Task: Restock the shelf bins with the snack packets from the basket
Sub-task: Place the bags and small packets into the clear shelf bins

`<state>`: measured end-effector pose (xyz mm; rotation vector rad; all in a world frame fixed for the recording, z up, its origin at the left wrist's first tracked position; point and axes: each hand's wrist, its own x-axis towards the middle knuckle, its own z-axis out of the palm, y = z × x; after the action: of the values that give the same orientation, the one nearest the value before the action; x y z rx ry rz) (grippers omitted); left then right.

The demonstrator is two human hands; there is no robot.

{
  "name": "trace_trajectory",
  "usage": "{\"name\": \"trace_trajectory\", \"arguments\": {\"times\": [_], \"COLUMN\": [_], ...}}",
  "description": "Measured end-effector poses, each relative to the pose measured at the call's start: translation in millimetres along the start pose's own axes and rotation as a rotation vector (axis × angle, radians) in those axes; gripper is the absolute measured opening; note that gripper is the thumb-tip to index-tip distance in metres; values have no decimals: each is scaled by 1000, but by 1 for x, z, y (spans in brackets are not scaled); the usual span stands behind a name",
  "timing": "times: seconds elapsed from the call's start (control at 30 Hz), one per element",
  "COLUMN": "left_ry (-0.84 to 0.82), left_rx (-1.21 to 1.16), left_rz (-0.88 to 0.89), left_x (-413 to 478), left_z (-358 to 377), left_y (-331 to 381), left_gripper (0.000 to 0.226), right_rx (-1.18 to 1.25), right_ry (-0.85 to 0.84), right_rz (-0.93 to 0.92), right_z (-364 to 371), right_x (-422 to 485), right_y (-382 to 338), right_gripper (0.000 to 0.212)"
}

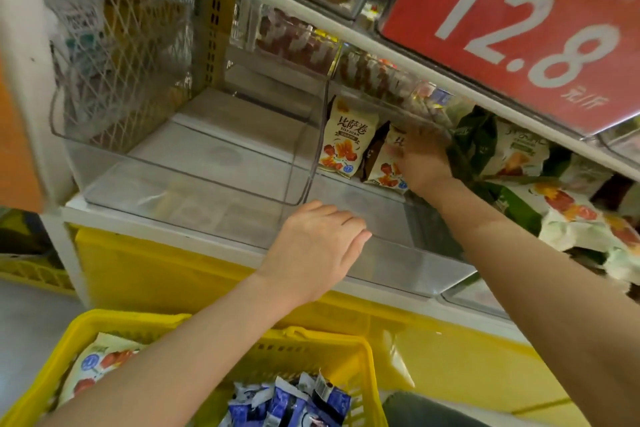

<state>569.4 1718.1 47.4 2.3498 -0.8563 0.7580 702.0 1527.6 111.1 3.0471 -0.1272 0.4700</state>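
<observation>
snack packet (382,168) stands in the clear bin (398,253) on the shelf, just beside a second packet (349,139), both upright. my right hand (420,158) has its grip closed on the packet's top, blurred. left hand (317,246) grips the bin's front rim. yellow basket (349,350) below holds blue packets (294,402).
</observation>
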Motion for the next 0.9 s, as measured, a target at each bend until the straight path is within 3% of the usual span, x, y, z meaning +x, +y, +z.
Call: {"name": "trace_trajectory", "arguments": {"times": [0.07,0.2,0.4,0.53,0.63,0.77,0.83,0.9], "left_ry": [-29,-128,-216,-128,41,67,-7,-120], "left_rx": [22,67,50,-60,34,131,182,206], "left_rz": [-19,-34,-79,-142,-191,-418,-593,-824], "left_x": [-1,0,-15,-59,-109,-181,-214,-247], "left_z": [-3,-7,-26,-60,-79,-82,-82,-83], "left_y": [3,6,17,23,18,-10,-31,-50], "left_gripper": [34,37,36,35,32,27,19,24], "right_rx": [82,304,164,238,354,465,506,534], "right_ry": [-30,-36,-155,-78,-4,-30,-120,-230], "right_rz": [-48,-71,-270,-297,-334,-351,-359,-373], "right_z": [-9,-25,-33,-35,-29,-3,16,39], "right_x": [-33,-105,-192,-235,-265,-287,-297,-311], "right_y": [-2,-4,3,-2,-17,-57,-83,-109], "right_gripper": [34,42,44,50,42,30,30,32]}}
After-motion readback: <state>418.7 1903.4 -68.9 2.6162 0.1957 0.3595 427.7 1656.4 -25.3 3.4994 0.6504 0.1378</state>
